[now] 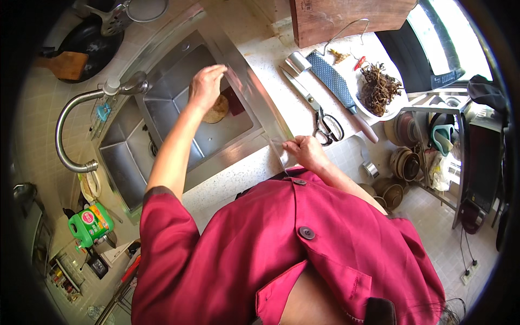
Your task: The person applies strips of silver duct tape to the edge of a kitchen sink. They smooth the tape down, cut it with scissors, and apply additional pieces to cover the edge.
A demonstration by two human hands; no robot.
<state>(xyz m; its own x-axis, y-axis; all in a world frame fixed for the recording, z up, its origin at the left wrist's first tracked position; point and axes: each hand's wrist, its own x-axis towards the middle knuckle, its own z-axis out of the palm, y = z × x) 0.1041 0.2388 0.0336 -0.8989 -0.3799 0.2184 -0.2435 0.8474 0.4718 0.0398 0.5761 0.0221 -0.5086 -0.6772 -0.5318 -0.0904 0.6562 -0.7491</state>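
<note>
My left hand (206, 87) is raised over the larger steel sink basin (168, 107), fingers bent together; whether anything is between them cannot be made out. A round tan item (217, 110) lies below it in the basin, partly covered by the hand, beside a dark red flat piece (235, 102). By the counter's front edge, my right hand (306, 152) is closed with thumb and finger pinched on what looks like a thin clear film (280, 148). Black-handled scissors (310, 99) lie just beyond it. A broad kitchen knife (331, 79) with a patterned blade lies alongside.
A white plate (400, 103) holds dried brown strands (380, 87). A metal cylinder (297, 62) and a wooden cutting board (349, 20) are at the back. The curved faucet (61, 122), a smaller basin (126, 162) and a green detergent jug (91, 225) are on the left.
</note>
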